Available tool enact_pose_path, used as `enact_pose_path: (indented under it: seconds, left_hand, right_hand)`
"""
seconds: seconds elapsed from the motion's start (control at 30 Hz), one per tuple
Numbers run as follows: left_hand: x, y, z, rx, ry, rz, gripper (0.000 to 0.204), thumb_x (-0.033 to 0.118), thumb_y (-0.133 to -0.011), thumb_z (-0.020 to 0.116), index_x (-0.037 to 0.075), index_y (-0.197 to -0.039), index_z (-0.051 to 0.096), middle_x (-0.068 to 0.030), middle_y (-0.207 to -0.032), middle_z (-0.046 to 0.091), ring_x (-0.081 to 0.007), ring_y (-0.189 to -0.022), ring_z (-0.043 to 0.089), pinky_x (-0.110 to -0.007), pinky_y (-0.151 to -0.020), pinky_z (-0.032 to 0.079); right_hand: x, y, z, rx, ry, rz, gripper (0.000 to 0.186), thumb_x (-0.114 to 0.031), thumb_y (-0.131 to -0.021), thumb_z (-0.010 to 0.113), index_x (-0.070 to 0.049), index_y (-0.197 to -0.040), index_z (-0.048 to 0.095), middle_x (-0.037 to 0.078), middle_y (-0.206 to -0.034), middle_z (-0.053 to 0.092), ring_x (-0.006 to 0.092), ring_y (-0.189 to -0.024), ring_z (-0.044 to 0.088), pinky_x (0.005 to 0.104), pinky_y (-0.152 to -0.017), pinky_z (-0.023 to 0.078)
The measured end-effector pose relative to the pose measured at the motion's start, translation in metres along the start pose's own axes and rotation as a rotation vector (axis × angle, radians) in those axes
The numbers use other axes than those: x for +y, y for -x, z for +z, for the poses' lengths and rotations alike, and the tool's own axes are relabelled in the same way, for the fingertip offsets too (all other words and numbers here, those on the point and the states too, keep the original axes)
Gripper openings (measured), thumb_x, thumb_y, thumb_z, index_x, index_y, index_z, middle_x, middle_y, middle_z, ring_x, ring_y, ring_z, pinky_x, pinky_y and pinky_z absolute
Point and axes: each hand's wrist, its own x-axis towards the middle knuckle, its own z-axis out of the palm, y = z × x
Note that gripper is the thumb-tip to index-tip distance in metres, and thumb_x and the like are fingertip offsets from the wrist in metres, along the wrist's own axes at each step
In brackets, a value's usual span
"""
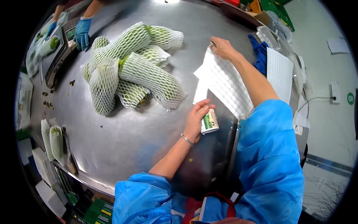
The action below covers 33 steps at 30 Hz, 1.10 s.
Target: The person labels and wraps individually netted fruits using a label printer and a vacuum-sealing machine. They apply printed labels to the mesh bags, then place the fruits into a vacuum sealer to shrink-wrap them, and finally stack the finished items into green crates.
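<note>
My left hand is closed around a small roll of printed labels, white with green and cream on its outside. The roll is held over the table's near side. Farther off and to the right, my right hand pinches the top corner of a white sheet with rows of round spots. Its lower end reaches down toward my right sleeve. Beside this sheet lies a plain white piece, partly overlapped by it. Left of both hands is a pile of long green produce in white foam net sleeves.
The metal table fills the middle. At the far left, a co-worker's blue-gloved hand rests by a scale. Two more netted pieces and a wooden-handled tool lie near the left edge. A blue cloth and white sheets sit right.
</note>
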Motion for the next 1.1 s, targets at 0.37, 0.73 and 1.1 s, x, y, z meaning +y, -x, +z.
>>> enact_pose_path:
  seconds: [0.37, 0.73, 1.1]
  left_hand:
    - [0.001, -0.052, 0.040, 0.076, -0.203, 0.122, 0.066, 0.016, -0.083, 0.058, 0.007, -0.138, 0.023, -0.0133, -0.104, 0.056, -0.0188, -0.084, 0.058, -0.030, -0.070, 0.049]
    - [0.037, -0.048, 0.081, -0.063, -0.272, 0.278, 0.031, 0.021, -0.085, 0.054, 0.000, -0.107, 0.059, -0.0086, -0.103, 0.059, -0.0169, -0.088, 0.058, -0.029, -0.079, 0.047]
    - [-0.042, 0.068, 0.408, -0.849, -0.895, 0.822, 0.035, 0.026, -0.084, 0.056, 0.005, -0.111, 0.063, -0.0076, -0.112, 0.061, -0.0155, -0.101, 0.055, -0.027, -0.091, 0.039]
  right_hand:
    - [0.014, 0.098, -0.034, -0.168, -0.196, -0.116, 0.023, -0.015, -0.082, 0.045, -0.005, -0.102, 0.048, 0.023, -0.091, 0.060, 0.0402, -0.088, 0.056, 0.0475, -0.077, 0.042]
    - [0.094, 0.295, -0.196, 0.786, -0.706, -0.046, 0.020, -0.014, -0.079, 0.056, 0.002, -0.091, 0.051, 0.010, -0.076, 0.057, 0.0143, -0.062, 0.061, 0.0289, -0.057, 0.049]
    - [0.161, 0.813, -0.152, 1.397, -0.802, 0.972, 0.033, -0.009, -0.082, 0.056, -0.002, -0.114, 0.049, 0.007, -0.088, 0.061, 0.0092, -0.061, 0.059, 0.0214, -0.053, 0.048]
